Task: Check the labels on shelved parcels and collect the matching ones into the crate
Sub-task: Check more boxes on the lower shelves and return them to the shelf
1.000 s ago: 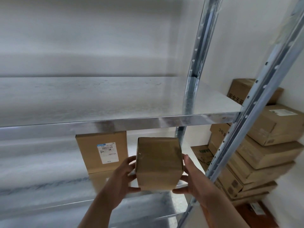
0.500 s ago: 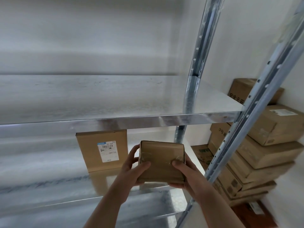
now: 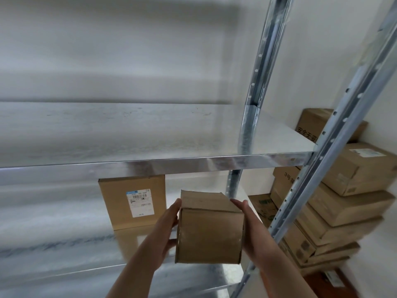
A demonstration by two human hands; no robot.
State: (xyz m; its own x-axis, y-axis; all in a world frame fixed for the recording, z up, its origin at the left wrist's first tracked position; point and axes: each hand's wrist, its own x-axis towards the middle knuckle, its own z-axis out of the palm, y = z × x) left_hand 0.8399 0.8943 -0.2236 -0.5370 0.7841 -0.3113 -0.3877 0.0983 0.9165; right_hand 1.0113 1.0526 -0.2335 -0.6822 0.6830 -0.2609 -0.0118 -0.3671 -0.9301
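Observation:
I hold a small plain cardboard parcel (image 3: 209,233) in front of the lower shelf, between both hands. My left hand (image 3: 166,231) presses flat on its left side, with the thumb under the lower left corner. My right hand (image 3: 250,229) presses flat on its right side with straight fingers. No label shows on the faces turned toward me. Behind it, a larger cardboard parcel (image 3: 132,201) stands upright on the lower shelf (image 3: 53,244), its white barcode label (image 3: 140,203) facing me.
A bare metal shelf (image 3: 129,134) runs above the parcels. Two steel uprights (image 3: 255,87) (image 3: 335,147) stand at the right. Beyond them, several stacked cardboard boxes (image 3: 343,201) lean against the wall. No crate is in view.
The small parcel has been turned in my hands, so a different face points at me. My fingers went from gripping over its front to pressing flat on its sides.

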